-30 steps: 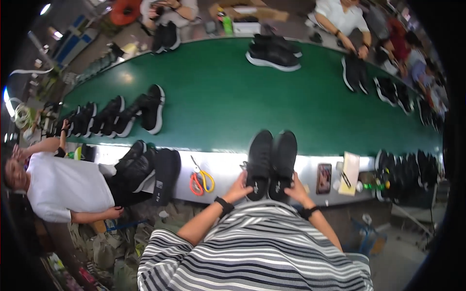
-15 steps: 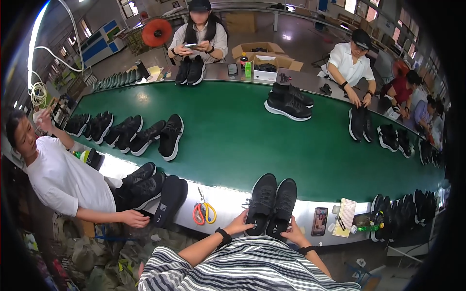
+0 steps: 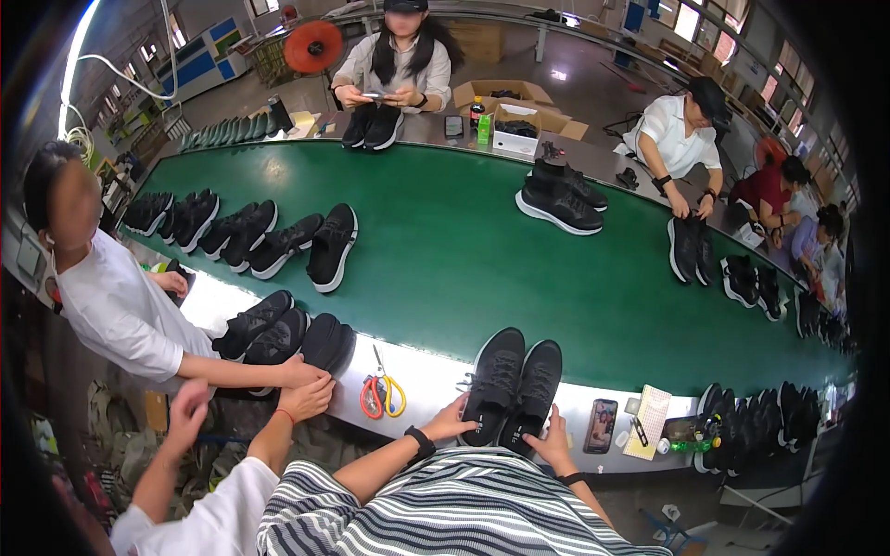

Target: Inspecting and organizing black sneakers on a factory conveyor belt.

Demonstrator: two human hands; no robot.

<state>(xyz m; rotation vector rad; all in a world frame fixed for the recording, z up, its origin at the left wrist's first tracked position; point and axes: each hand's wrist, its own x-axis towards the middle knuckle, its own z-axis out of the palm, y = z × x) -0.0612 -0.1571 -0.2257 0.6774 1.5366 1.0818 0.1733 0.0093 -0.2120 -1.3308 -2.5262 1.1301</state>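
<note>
A pair of black lace-up sneakers stands before me at the near edge of the bench, toes pointing away. My left hand (image 3: 449, 419) grips the heel of the left sneaker (image 3: 498, 371), thumb inside the collar. At the heel of the right sneaker (image 3: 540, 385), my right hand (image 3: 553, 441) is closed the same way, its thumb at the opening. Scissors (image 3: 378, 394) with red and yellow handles lie left of my left hand. Right of my right hand rests a phone (image 3: 601, 426) with its screen lit.
A green conveyor belt (image 3: 426, 250) carries black sneakers along both ends. At left, two co-workers' hands (image 3: 308, 394) meet beside a stack of black insoles (image 3: 326, 341). A yellowish card (image 3: 648, 422) and a green bottle (image 3: 693, 446) lie at right. Two people work across the belt.
Another person's arms in white sleeves have come in at lower left, one hand reaching the insoles. The left co-worker's hand has moved onto the insoles. My hands still hold the sneakers.
</note>
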